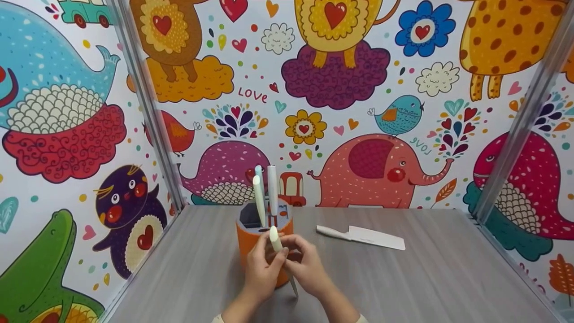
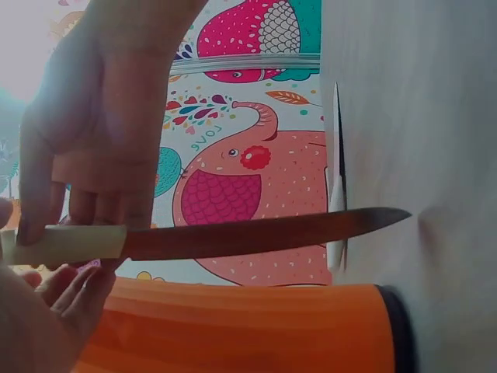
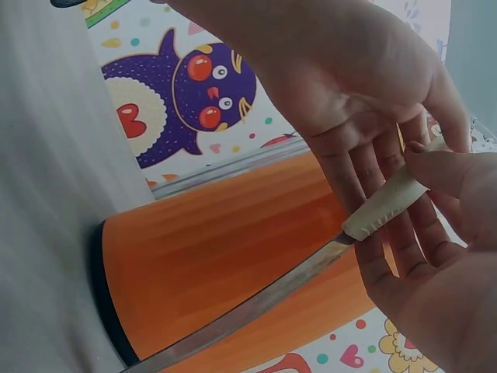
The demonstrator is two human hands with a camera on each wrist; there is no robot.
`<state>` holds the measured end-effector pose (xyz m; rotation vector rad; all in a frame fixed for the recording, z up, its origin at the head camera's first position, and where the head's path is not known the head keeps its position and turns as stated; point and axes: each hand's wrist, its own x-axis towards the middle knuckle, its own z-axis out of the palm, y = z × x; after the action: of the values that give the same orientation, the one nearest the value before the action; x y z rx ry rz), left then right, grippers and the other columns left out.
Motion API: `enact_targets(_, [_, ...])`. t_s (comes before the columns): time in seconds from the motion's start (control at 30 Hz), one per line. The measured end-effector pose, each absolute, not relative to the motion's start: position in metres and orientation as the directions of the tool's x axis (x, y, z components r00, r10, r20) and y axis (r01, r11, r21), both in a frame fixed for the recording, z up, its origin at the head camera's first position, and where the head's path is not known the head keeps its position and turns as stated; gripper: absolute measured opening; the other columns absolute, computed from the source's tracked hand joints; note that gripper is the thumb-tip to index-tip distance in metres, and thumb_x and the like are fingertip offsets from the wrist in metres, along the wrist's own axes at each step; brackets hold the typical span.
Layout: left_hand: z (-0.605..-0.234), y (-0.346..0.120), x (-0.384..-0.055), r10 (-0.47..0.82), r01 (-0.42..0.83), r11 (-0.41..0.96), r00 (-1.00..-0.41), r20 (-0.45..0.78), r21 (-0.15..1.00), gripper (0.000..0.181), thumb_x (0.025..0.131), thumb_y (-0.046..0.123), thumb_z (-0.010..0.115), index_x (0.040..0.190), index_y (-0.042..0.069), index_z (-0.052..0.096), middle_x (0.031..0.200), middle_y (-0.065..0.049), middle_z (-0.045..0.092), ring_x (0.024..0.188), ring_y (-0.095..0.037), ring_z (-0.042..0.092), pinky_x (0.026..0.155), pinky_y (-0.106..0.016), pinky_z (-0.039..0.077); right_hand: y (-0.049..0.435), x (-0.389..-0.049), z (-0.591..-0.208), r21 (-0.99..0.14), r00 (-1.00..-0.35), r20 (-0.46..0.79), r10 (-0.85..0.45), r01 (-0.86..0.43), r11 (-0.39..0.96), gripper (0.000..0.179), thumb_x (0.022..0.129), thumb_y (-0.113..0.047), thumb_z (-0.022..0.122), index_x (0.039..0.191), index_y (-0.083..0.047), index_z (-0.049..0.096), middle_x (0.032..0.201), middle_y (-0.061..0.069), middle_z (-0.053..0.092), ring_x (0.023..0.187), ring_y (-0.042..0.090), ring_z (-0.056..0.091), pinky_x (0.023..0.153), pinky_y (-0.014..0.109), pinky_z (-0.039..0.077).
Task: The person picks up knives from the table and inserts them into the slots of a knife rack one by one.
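A knife with a pale cream handle (image 1: 276,240) and a long narrow blade (image 2: 264,237) hangs point-down close in front of an orange knife block (image 1: 244,246). My left hand (image 1: 262,271) and right hand (image 1: 309,269) hold its handle from either side, thumbs toward me and fingers behind it. In the right wrist view the blade (image 3: 256,307) slants across the block's side, and its tip runs out at the lower edge. The left wrist view shows the tip near the tabletop. Several upright handles (image 1: 272,190) stick out of the block's top.
A white cleaver (image 1: 376,237) lies flat to the right of the block on the grey wood-grain table (image 1: 403,282). Panels with cartoon animals (image 1: 367,175) enclose the table at the back and both sides, with metal posts (image 1: 511,112) at the corners.
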<state>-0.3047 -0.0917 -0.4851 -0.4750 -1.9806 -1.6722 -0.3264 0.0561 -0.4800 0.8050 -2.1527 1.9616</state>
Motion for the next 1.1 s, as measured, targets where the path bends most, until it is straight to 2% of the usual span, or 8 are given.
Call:
enact_targets(0.23, [-0.488, -0.092, -0.306, -0.048, 0.557, 0.229, -0.813, 0.581, 0.798, 0.038, 0.104, 0.015, 0.069, 0.138, 0.0, 0.063, 0.132, -0.014, 0.072, 0.113, -0.017, 0.073, 0.097, -0.021, 0.06, 0.051, -0.327, -0.483, -0.885, -0.848, 0.441, -0.295, -0.466, 0.016, 0.029, 0.097, -0.009, 0.076, 0.124, -0.001, 0.068, 0.119, 0.018, 0.072, 0.098, 0.011, 0.067, 0.087, 0.032, 0.064])
enact_targets(0.43, [-0.486, -0.093, -0.304, -0.092, 0.566, 0.284, -0.788, 0.609, 0.774, 0.035, 0.102, 0.014, 0.072, 0.134, -0.001, 0.068, 0.126, -0.012, 0.075, 0.1, -0.012, 0.073, 0.084, -0.024, 0.063, 0.048, -0.328, -0.485, -0.864, -0.83, 0.486, -0.272, -0.504, -0.006, 0.03, 0.095, -0.006, 0.078, 0.123, -0.001, 0.069, 0.117, 0.018, 0.073, 0.097, 0.008, 0.068, 0.085, 0.031, 0.064])
enact_targets(0.63, [-0.484, -0.094, -0.301, -0.116, 0.528, 0.286, -0.809, 0.576, 0.8, 0.034, 0.102, 0.019, 0.073, 0.132, 0.002, 0.07, 0.124, -0.01, 0.076, 0.102, -0.014, 0.073, 0.086, -0.026, 0.063, 0.05, -0.329, -0.486, -0.888, -0.856, 0.45, -0.255, -0.46, -0.021, 0.032, 0.094, -0.009, 0.08, 0.123, -0.001, 0.07, 0.118, 0.018, 0.073, 0.099, 0.011, 0.07, 0.088, 0.029, 0.064])
enact_targets(0.8, [-0.481, -0.096, -0.301, -0.131, 0.5, 0.276, -0.827, 0.547, 0.821, 0.028, 0.102, 0.021, 0.073, 0.126, 0.006, 0.072, 0.114, -0.006, 0.079, 0.096, -0.014, 0.074, 0.082, -0.029, 0.065, 0.06, -0.334, -0.489, -0.892, -0.864, 0.447, -0.231, -0.451, -0.038, 0.036, 0.093, -0.009, 0.081, 0.124, 0.002, 0.069, 0.12, 0.022, 0.073, 0.102, 0.013, 0.071, 0.09, 0.027, 0.063])
enact_targets(0.93, [-0.476, -0.097, -0.301, -0.138, 0.5, 0.232, -0.832, 0.537, 0.834, 0.028, 0.102, 0.019, 0.073, 0.126, 0.004, 0.071, 0.112, -0.009, 0.08, 0.099, -0.016, 0.077, 0.085, -0.026, 0.065, 0.066, -0.345, -0.506, -0.897, -0.885, 0.441, -0.149, -0.439, -0.049, 0.035, 0.095, -0.005, 0.078, 0.127, 0.003, 0.067, 0.118, 0.024, 0.07, 0.103, 0.018, 0.07, 0.091, 0.026, 0.062])
enact_targets(1.0, [-0.474, -0.096, -0.3, -0.137, 0.499, 0.209, -0.837, 0.53, 0.841, 0.03, 0.102, 0.018, 0.072, 0.128, 0.002, 0.07, 0.114, -0.011, 0.08, 0.102, -0.019, 0.078, 0.088, -0.025, 0.064, 0.066, -0.352, -0.52, -0.91, -0.906, 0.414, -0.087, -0.412, -0.04, 0.038, 0.096, -0.006, 0.077, 0.13, 0.003, 0.066, 0.123, 0.024, 0.07, 0.108, 0.023, 0.069, 0.095, 0.029, 0.061])
enact_targets(1.1, [-0.471, -0.096, -0.297, -0.135, 0.511, 0.195, -0.831, 0.539, 0.837, 0.033, 0.103, 0.016, 0.071, 0.131, -0.002, 0.068, 0.116, -0.014, 0.079, 0.106, -0.022, 0.078, 0.092, -0.027, 0.064, 0.065, -0.361, -0.543, -0.935, -0.934, 0.354, -0.039, -0.353, -0.024, 0.048, 0.096, -0.008, 0.077, 0.14, 0.003, 0.061, 0.139, 0.025, 0.065, 0.124, 0.035, 0.064, 0.108, 0.045, 0.058])
